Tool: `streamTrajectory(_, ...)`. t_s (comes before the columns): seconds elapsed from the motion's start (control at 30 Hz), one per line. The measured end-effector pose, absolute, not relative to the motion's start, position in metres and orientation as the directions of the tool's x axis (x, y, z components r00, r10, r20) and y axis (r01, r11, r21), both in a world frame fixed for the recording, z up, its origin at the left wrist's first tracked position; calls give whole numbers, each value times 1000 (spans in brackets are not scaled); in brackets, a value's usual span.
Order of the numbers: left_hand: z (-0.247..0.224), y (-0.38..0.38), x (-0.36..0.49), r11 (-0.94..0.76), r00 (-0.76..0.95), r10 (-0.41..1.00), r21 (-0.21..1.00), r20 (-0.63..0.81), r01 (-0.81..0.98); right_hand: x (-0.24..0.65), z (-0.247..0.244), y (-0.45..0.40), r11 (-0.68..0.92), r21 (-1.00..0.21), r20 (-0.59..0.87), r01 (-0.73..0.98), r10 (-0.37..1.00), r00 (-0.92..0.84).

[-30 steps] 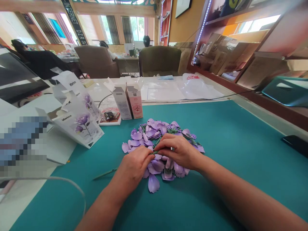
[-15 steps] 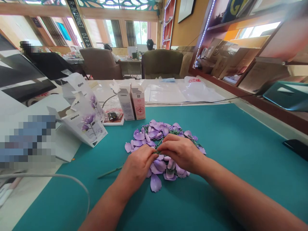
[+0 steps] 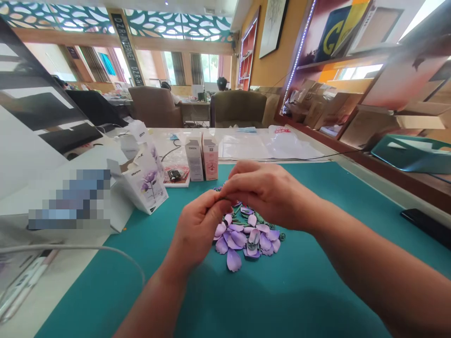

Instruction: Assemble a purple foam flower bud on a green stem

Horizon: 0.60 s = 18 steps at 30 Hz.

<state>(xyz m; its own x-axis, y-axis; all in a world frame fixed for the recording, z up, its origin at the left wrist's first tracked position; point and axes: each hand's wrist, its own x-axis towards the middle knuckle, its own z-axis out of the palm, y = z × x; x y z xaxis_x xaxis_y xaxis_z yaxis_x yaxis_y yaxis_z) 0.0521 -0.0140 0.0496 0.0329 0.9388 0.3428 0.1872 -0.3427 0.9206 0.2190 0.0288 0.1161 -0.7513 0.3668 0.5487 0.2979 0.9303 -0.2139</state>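
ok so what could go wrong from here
The left hand and right hand pinch something small, mostly hidden, above the loose purple petals. If it slips, it could drop in among them and be hard to find. The petals lie heaped on the teal mat, so a brush of the wrist might scatter them.

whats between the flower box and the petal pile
In the head view, the left hand lies between the flower box and the petal pile, with the teal mat showing below it.
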Motion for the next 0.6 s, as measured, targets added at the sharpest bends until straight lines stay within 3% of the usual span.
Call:
streamTrajectory(0.3, 40, -15, 46, -297, -20, 955, 949, 297, -104, 195, 139, 32, 924, -245, 426, 294, 375, -823)
streamTrajectory(0.6, 41, -17, 40, -301, -61, 953, 946, 295, -119, 183, 143, 34, 927, -224, 384, 300, 367, -847)
